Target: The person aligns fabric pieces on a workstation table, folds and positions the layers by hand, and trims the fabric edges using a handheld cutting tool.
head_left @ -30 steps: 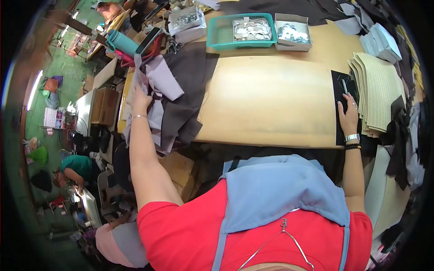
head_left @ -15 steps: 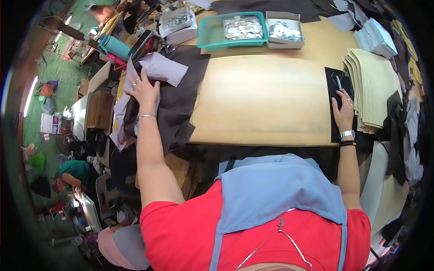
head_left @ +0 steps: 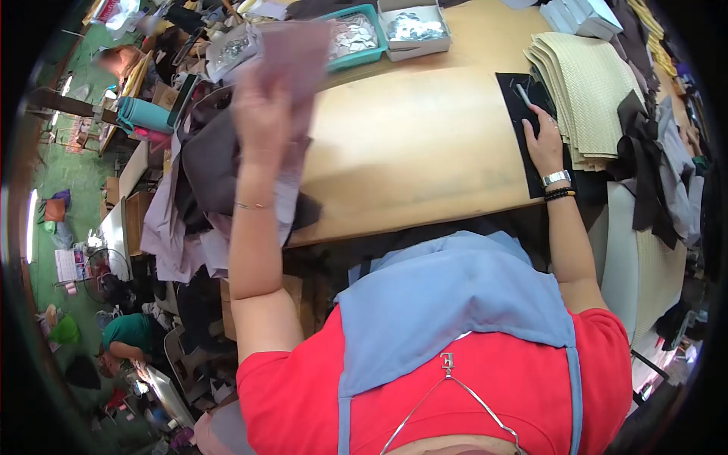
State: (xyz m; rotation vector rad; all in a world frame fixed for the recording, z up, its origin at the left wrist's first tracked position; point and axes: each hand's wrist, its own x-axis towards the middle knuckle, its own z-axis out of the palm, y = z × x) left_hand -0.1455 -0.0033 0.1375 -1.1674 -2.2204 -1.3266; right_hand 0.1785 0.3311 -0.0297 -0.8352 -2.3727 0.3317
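Observation:
My left hand [head_left: 262, 117], smeared by motion, is closed on a mauve-grey piece of fabric [head_left: 297, 57]. That fabric is lifted above the table's left side, in front of the teal basket. Below the hand lies a rumpled heap of dark brown fabric [head_left: 208, 163] with mauve-grey cloth [head_left: 178, 243] hanging off the table edge. On the right, my right hand [head_left: 544, 144] rests on a black sheet [head_left: 509, 114], fingers stretched out and thumb apart. A slim grey pen-like tool [head_left: 523, 95] lies just beyond its index fingertip; I cannot tell if they touch.
A teal basket [head_left: 362, 57] of small pale pieces and a white box [head_left: 417, 49] of shiny parts stand at the back of the wooden table [head_left: 409, 144]. Woven cream sheets [head_left: 584, 98] are stacked at right. A person in a green top [head_left: 127, 334] bends at lower left.
My left hand has raised the mauve-grey fabric from the heap, moving it up and to the right. My right hand stays on the black sheet. The camera view has shifted and tilted.

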